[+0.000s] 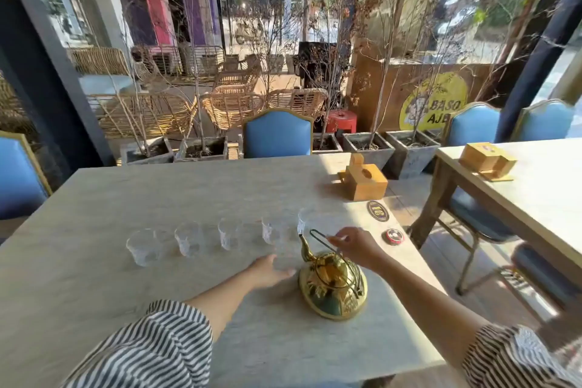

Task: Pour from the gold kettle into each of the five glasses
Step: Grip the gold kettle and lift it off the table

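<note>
The right hand (352, 246) is pinching the wire handle (318, 238) of the gold kettle (332, 287), which is sitting on the table (126, 192). Its spout (304, 244) is pointing away toward the rightmost glass (307, 220) of the row just beyond. The left hand (271, 271) is resting open and flat beside the kettle, holding nothing.

The kettle (333, 280) is looking like shiny gold metal; the glasses (189, 239) are looking clear and bumpy; the table (157, 186) is looking pale, dull and smooth; the box (365, 181) is looking like plain wood.

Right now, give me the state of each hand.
Left hand: open, flat on the table, holding nothing.
Right hand: fingers closed on the gold kettle handle.
</note>
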A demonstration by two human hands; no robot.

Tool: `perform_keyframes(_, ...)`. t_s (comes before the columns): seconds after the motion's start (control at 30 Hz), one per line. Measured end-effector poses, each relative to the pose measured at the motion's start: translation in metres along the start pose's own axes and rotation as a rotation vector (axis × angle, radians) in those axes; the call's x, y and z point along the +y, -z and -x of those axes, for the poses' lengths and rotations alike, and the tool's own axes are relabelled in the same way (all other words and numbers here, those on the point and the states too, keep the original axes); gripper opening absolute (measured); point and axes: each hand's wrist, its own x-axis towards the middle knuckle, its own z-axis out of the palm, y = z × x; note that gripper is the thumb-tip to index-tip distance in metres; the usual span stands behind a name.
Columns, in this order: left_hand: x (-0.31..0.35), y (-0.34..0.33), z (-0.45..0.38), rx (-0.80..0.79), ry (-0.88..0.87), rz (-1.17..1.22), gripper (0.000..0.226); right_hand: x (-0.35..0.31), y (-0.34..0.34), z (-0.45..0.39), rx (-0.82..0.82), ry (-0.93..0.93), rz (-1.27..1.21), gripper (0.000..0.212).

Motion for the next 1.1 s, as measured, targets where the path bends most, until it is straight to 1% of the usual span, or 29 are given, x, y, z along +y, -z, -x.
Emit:
perform_keyframes(0.1, -0.001, -0.027, -0.004, -0.046, 0.068, 0.201, 0.099, 0.012, -0.009, 0.007, -0.061, -0.043, -0.023, 0.043)
perform_keyframes(0.2, 0.008, -0.055, -0.007, -0.083, 0.193, 0.444, 0.093, 0.021, -0.017, 0.016, -0.074, -0.056, -0.177, 0.047)
perform_keyframes(0.27, 0.020, -0.066, -0.008, -0.126, 0.252, 0.614, 0.101, 0.022, -0.016, 0.017, -0.067, -0.046, -0.256, 0.048)
perform_keyframes(0.37, 0.031, -0.079, -0.013, -0.124, 0.331, 0.829, 0.108, 0.024, -0.016, 0.015, -0.087, -0.072, -0.328, 0.050)
perform_keyframes(0.43, 0.036, -0.085, -0.017, -0.110, 0.356, 0.910, 0.111, 0.025, -0.014, 0.012, -0.110, -0.084, -0.385, 0.049)
perform_keyframes(0.5, 0.039, -0.089, -0.018, -0.079, 0.351, 0.932, 0.117, 0.026, -0.016, 0.009, -0.112, -0.079, -0.419, 0.049)
perform_keyframes(0.57, 0.041, -0.092, -0.021, -0.038, 0.355, 0.935, 0.122, 0.028, -0.020, 0.008, -0.075, -0.056, -0.430, 0.050)
perform_keyframes(0.67, 0.045, -0.093, -0.023, -0.016, 0.375, 0.970, 0.122, 0.030, -0.025, 0.005, 0.009, -0.041, -0.457, 0.051)
perform_keyframes(0.73, 0.048, -0.093, -0.027, -0.007, 0.378, 0.974, 0.119, 0.029, -0.023, 0.001, 0.036, -0.046, -0.477, 0.050)
perform_keyframes(0.8, 0.055, -0.090, -0.031, -0.004, 0.361, 0.990, 0.115, 0.024, -0.014, -0.004, 0.044, -0.043, -0.480, 0.049)
perform_keyframes(0.9, 0.070, -0.079, -0.037, -0.015, 0.326, 0.995, 0.125, 0.015, 0.005, -0.015, 0.021, -0.022, -0.452, 0.046)
perform_keyframes(0.93, 0.075, -0.075, -0.040, -0.029, 0.308, 0.985, 0.125, 0.011, 0.012, -0.020, 0.010, -0.021, -0.443, 0.044)
perform_keyframes(1.03, 0.091, -0.060, -0.046, -0.083, 0.247, 0.976, 0.102, -0.001, 0.030, -0.038, -0.034, -0.056, -0.444, 0.039)
perform_keyframes(1.1, 0.099, -0.053, -0.055, -0.112, 0.260, 0.973, 0.096, -0.008, 0.039, -0.051, -0.043, -0.090, -0.426, 0.040)
